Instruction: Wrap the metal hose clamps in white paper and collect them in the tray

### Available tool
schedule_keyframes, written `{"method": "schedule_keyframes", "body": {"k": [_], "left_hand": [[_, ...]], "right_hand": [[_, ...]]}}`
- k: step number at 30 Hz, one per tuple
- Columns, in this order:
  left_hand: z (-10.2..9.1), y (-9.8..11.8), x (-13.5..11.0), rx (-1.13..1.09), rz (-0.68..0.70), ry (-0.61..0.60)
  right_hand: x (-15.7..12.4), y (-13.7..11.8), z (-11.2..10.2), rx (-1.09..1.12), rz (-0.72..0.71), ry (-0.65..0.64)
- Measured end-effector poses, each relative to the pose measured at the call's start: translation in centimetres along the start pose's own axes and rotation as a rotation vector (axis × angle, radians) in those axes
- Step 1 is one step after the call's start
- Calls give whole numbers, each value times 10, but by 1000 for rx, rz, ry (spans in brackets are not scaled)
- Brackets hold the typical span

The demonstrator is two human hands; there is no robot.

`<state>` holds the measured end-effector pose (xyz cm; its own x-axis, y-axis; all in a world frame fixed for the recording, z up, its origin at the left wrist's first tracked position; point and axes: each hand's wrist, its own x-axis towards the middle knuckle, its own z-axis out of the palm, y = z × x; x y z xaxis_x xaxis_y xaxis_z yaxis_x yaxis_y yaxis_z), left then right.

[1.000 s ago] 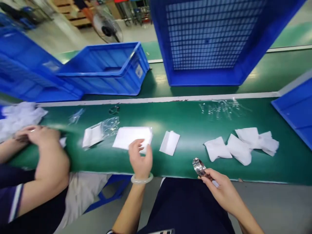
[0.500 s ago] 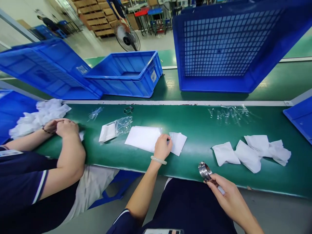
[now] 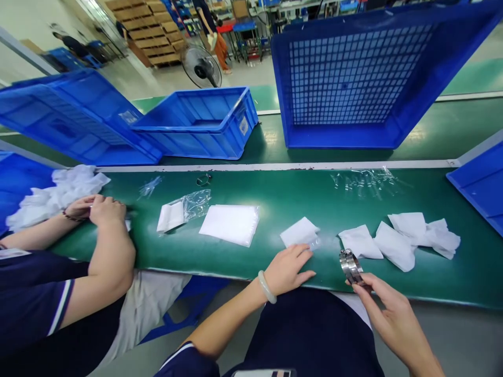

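Observation:
My right hand (image 3: 387,309) pinches a few shiny metal hose clamps (image 3: 351,266) held together, just above the front edge of the green work surface. My left hand (image 3: 290,268) is open, with its fingers stretched out. Its fingertips touch the clear lower edge of a small white packet (image 3: 299,230) lying flat. Left of that packet is a stack of white sheets or bags (image 3: 230,224) with a clear plastic edge. Several crumpled white packets (image 3: 394,246) lie to the right, beyond my right hand.
A co-worker's hands (image 3: 96,209) are at the left beside a white heap (image 3: 58,191). Blue crates (image 3: 204,139) stand behind, one large crate (image 3: 341,139) tipped up. Clear plastic bits (image 3: 367,180), a lone clamp (image 3: 203,179) and a white packet in clear film (image 3: 171,215) lie on the surface.
My left hand has moved right and nearer from the stack's edge, and the small packet now lies farther right, apart from the stack. My right hand has shifted right and slightly up with the clamps.

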<state>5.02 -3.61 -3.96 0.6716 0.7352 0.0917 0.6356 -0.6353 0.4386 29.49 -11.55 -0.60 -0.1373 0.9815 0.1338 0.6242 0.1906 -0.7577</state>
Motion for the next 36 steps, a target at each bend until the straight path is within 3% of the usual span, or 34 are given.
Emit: {"method": "schedule_keyframes", "body": {"k": [3, 8, 14, 18, 24, 27, 29, 31, 32, 33, 36], "left_hand": [[8, -9, -12, -104, -119, 67], [2, -28, -6, 54, -251, 54], [4, -31, 10, 265, -171, -129], [0, -26, 13, 155, -189, -103], [-50, -50, 32, -309, -367, 85], [-65, -71, 45, -243, -473, 123], [-64, -78, 48, -103, -486, 286], [-56, -77, 42, -7, -380, 429], [-51, -74, 37, 4, -281, 410], [-46, -69, 31, 1, -166, 318], [-28, -57, 13, 40, 91, -111]], "right_hand": [[3, -1, 1, -48, -45, -12], [12, -3, 13, -106, -179, -118], [12, -1, 25, -136, -220, -237], [9, -2, 23, -112, -182, -232], [9, -4, 22, -127, -209, -194], [9, -5, 24, -142, -225, -194], [10, -6, 24, -141, -225, -194], [10, -6, 24, -139, -224, -185], [10, -5, 24, -141, -224, -179], [9, -4, 24, -145, -225, -175], [10, -2, 26, -175, -207, -208]]}}
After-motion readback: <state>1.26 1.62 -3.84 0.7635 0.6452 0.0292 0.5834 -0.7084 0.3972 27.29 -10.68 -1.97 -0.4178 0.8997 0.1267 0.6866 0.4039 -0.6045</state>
